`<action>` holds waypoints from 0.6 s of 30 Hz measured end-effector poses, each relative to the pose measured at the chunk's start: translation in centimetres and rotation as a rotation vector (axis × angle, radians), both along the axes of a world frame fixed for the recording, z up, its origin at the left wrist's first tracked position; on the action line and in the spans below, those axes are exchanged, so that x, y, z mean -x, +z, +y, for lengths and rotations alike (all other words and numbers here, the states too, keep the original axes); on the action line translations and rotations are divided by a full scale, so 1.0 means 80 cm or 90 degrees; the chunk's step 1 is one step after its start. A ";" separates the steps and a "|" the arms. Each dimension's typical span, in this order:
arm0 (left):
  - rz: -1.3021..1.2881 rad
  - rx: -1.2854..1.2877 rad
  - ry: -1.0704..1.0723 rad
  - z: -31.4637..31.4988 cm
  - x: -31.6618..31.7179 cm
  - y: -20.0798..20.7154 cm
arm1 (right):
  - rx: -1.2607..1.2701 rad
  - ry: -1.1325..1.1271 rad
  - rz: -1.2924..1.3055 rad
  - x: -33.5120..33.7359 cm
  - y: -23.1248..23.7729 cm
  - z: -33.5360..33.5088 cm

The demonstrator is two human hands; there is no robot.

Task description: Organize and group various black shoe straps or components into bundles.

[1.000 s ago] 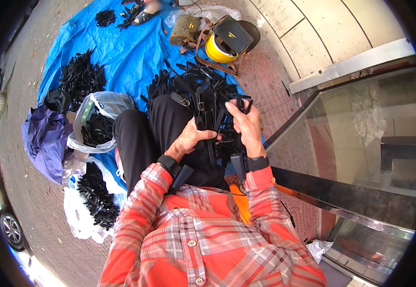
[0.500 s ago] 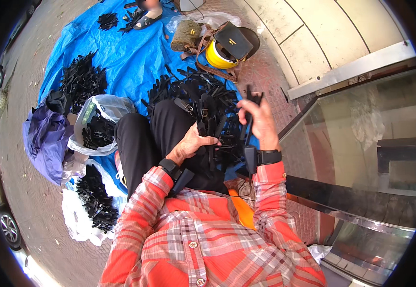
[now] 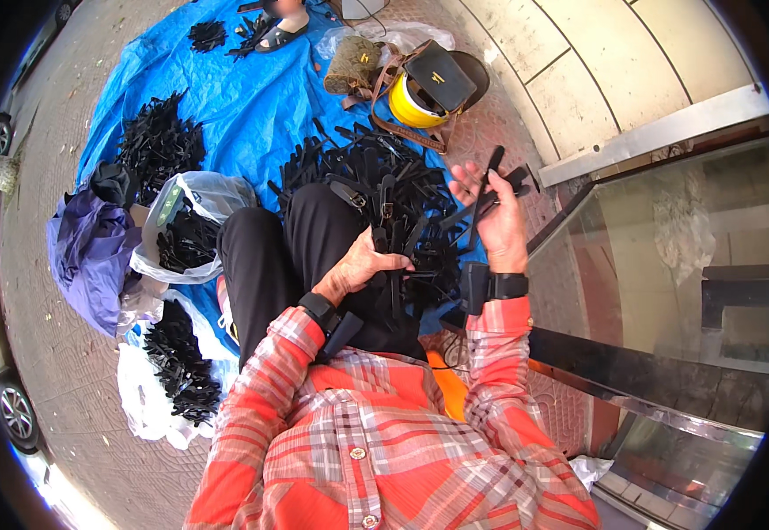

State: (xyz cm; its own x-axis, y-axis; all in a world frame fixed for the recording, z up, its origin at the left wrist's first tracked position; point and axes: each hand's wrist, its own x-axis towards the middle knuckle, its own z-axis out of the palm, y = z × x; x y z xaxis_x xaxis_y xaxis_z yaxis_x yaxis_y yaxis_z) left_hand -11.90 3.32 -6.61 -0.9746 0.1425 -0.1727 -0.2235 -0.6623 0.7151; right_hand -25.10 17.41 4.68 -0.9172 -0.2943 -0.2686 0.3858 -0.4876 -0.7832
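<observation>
My left hand (image 3: 365,263) is closed around a bundle of short black straps (image 3: 390,231) above my lap, its thumb lying across them. Small metal buckles show on some straps at the bundle's upper end. To the right, my right hand (image 3: 501,221) is raised with the palm partly turned up, gripping several loose black straps (image 3: 490,190) between thumb and fingers. They cross each other and point different ways. Beyond my knees, a big pile of similar black straps (image 3: 367,163) spreads over a blue tarp (image 3: 252,97), partly hidden by my hands and legs.
Left of my legs are a plastic bag (image 3: 212,190) of black straps, a purple cloth or bag (image 3: 93,252) and a white bag (image 3: 141,402) under more straps. A yellow bucket (image 3: 411,108) holds a black pouch (image 3: 442,78). A glass case (image 3: 632,256) stands right. A person's sandaled foot (image 3: 285,31) is far off.
My right hand has turned palm-up and moved slightly right, its straps now fanned out. The left hand keeps its bundle in nearly the same place. The view has shifted slightly.
</observation>
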 end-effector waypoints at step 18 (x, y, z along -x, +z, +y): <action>0.064 0.202 0.102 0.012 0.001 0.012 | -0.237 0.197 0.083 -0.021 -0.022 -0.015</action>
